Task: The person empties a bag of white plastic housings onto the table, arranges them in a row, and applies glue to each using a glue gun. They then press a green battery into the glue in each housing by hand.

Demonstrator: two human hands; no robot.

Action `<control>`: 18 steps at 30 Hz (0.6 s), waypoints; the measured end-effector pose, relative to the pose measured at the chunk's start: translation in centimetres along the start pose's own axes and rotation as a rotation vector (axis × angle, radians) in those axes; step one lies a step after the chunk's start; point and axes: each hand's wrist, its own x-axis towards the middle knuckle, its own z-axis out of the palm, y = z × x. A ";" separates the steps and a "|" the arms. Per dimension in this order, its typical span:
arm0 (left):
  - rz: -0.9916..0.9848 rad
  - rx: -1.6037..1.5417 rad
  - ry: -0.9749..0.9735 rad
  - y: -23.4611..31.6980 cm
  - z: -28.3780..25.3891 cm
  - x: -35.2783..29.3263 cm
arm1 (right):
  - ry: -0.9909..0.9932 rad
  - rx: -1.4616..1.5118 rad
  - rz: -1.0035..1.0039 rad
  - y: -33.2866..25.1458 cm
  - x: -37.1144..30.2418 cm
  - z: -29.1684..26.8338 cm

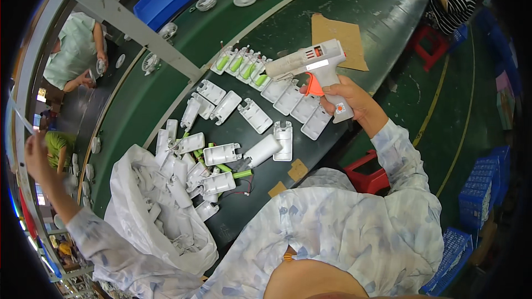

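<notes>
Glue gun [318,58], one: above the desk [382,27], nozzle pointing left over the shell row; fingers of the right hand [354,99] clamped round the handle, likely to put the trigger within reach. Shell row [282,97], white: open sides up, presumably for access inside; several hold green cells [235,64]. Loose shells [255,115]: scattered toward the open bag [120,194]. Cardboard [356,50]: flat, beyond the gun. Left hand [37,158]: raised by the frame [130,23]; cannot tell whether its fingers are closed.

Top: loose white cloth blouse [343,227] with soft blue-grey blotches
Left sleeve: wrinkled, same-print sleeve [105,238] ending short of the wrist
Neckline: small orange, dark-striped piece [287,257]
</notes>
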 end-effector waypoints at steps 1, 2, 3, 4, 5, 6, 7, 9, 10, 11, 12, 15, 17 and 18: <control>-0.054 -0.031 -0.060 0.7 2.6 -3.8 | -0.032 0.035 -0.011 0.1 -0.1 -0.1; -0.105 -0.060 -0.119 1.9 5.0 -7.7 | -0.057 0.057 -0.010 0.0 -0.1 0.2; -0.159 -0.083 -0.185 3.3 7.1 -11.7 | -0.071 0.060 -0.007 0.0 0.1 0.4; -0.212 -0.119 -0.291 4.4 11.3 -15.5 | -0.057 0.044 -0.002 0.1 0.0 0.3; -0.222 -0.314 -0.337 1.9 14.1 -17.2 | -0.065 0.031 0.004 0.1 0.2 0.6; -0.305 -0.369 -0.389 3.6 17.2 -19.9 | -0.063 0.029 0.008 0.0 0.3 0.7; -0.240 -0.437 -0.565 5.2 20.1 -21.9 | -0.025 -0.022 0.003 -0.2 0.3 0.9; -0.224 -0.553 -0.751 11.6 24.4 -25.4 | 0.010 -0.075 0.001 -0.5 0.4 1.0; -0.095 -0.589 -0.840 13.8 25.5 -26.3 | 0.011 -0.188 0.014 -0.7 0.6 1.4; -0.043 -0.656 -0.881 16.2 27.2 -27.1 | 0.027 -0.303 0.027 -0.8 0.7 1.5; 0.015 -0.606 -0.938 19.1 28.7 -27.6 | 0.035 -0.304 0.029 -0.9 0.7 1.7; 0.291 -0.737 -0.939 24.3 31.8 -28.8 | 0.075 -0.428 0.038 -1.9 0.8 4.1; 0.415 -0.765 -0.885 26.1 33.7 -29.6 | 0.121 -0.609 0.066 -2.6 0.9 5.5; 0.421 -0.770 -0.896 26.4 34.2 -29.7 | 0.136 -0.636 0.037 -2.5 1.0 5.5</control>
